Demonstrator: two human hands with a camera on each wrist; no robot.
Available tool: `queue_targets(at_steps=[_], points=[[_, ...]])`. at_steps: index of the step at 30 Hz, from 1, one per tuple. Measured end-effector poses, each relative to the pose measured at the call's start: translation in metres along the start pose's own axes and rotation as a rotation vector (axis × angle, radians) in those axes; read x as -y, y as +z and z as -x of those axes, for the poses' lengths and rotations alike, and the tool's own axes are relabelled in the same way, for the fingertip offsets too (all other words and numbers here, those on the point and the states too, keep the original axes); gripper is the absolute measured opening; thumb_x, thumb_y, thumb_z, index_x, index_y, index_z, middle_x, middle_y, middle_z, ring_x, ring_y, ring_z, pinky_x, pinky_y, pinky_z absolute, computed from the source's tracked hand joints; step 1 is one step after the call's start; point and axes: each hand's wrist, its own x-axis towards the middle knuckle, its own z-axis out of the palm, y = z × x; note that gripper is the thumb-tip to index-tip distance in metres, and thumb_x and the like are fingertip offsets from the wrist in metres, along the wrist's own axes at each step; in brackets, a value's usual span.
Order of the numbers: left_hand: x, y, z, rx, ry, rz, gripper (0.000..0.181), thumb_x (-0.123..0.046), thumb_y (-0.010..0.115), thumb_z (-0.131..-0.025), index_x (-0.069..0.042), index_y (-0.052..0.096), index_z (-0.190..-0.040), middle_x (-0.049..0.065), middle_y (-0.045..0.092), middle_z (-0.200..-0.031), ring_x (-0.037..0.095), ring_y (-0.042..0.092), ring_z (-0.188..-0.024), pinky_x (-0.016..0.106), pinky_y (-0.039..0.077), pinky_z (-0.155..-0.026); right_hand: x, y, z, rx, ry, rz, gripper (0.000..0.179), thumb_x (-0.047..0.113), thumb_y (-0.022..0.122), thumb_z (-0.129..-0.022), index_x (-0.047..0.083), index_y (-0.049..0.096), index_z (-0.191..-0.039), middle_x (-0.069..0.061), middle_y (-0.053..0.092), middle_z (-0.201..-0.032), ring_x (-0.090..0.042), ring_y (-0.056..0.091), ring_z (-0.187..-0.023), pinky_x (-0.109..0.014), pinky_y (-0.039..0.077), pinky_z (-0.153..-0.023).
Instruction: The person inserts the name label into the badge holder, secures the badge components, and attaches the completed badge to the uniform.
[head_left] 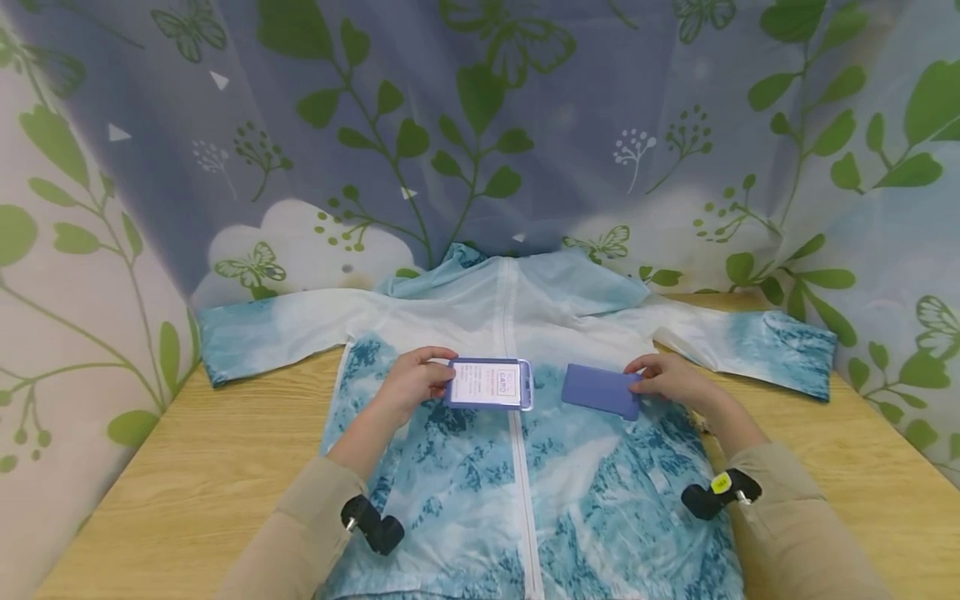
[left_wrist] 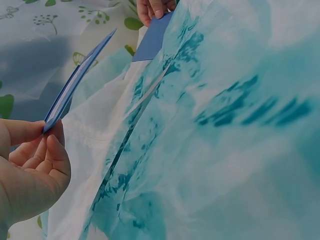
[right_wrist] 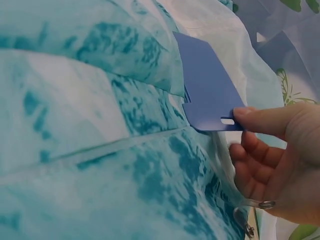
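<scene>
Over the left half of a blue-and-white jacket [head_left: 450, 467], my left hand [head_left: 412, 379] pinches a badge holder [head_left: 487, 383] by its left end. A white printed card shows inside its blue frame. In the left wrist view the badge holder [left_wrist: 77, 80] appears nearly edge-on between thumb and fingers. My right hand [head_left: 667, 379] pinches the slotted end of a plain blue plastic cover [head_left: 600, 390] between thumb and fingers. The right wrist view shows the slot in the cover [right_wrist: 210, 90] beside my thumb. Both pieces are apart from each other.
The jacket lies face up on a wooden table [head_left: 225, 467], its zip [head_left: 521, 483] running down the middle and its sleeves [head_left: 255, 329] spread sideways. A patterned curtain [head_left: 570, 108] stands behind and at both sides. A clear cord with a metal clasp [right_wrist: 247, 227] hangs below my right hand.
</scene>
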Motion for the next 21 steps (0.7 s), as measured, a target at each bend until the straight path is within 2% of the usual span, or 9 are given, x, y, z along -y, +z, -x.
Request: queue_targets(at_steps=[8,12,21], points=[[0.003,-0.001,-0.002,0.010,0.018,0.026,0.029,-0.006,0.056,-0.090,-0.002,0.058,-0.119,0.016,0.061,-0.102,0.018,0.055,-0.071,0.034,0.046,-0.069,-0.001,-0.003,0.003,0.024,-0.030,-0.061,0.034,0.012,0.056,-0.093,-0.007,0.052,-0.121,-0.013,0.060,-0.096,-0.022,0.056,-0.078,-0.034,0.047,-0.064],[0.003,-0.001,-0.003,0.014,0.015,0.034,0.029,-0.006,0.056,-0.090,-0.002,0.058,-0.118,0.016,0.062,-0.101,0.017,0.055,-0.071,0.034,0.046,-0.069,0.000,-0.005,0.005,0.039,-0.048,-0.075,0.033,0.011,0.055,-0.094,-0.008,0.051,-0.121,-0.010,0.062,-0.089,-0.024,0.058,-0.079,-0.035,0.047,-0.063],[0.004,-0.003,-0.004,0.023,0.020,0.036,0.028,-0.005,0.057,-0.090,-0.002,0.058,-0.118,0.016,0.062,-0.103,0.017,0.055,-0.072,0.034,0.046,-0.070,0.002,-0.011,0.007,-0.026,-0.081,-0.096,0.034,0.013,0.056,-0.094,-0.006,0.052,-0.122,-0.010,0.065,-0.086,-0.028,0.061,-0.079,-0.037,0.049,-0.063]])
